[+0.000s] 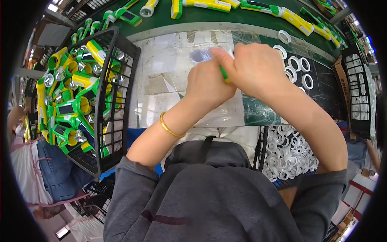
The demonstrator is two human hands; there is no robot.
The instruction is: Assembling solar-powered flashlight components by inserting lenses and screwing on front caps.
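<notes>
Over the middle of the worktable my left hand (209, 82) and my right hand (258, 66) meet, fingers closed. Between them shows a sliver of a green and yellow flashlight (224, 74), mostly covered by my fingers. My right hand is wrapped over the flashlight's far end, where a bit of white shows, too hidden to name. Just beyond my left hand lie clear, bluish round plastic discs (197, 56). Several white rings (294, 63) are spread on the dark tabletop to the right of my right hand.
At the left stands a black crate (117, 121) heaped with green and yellow flashlights (72, 107). More flashlights (207, 5) lie along a green belt (161, 22) at the back. Below the table edge, right, a bin holds many white rings (284, 155). Other people are at both sides.
</notes>
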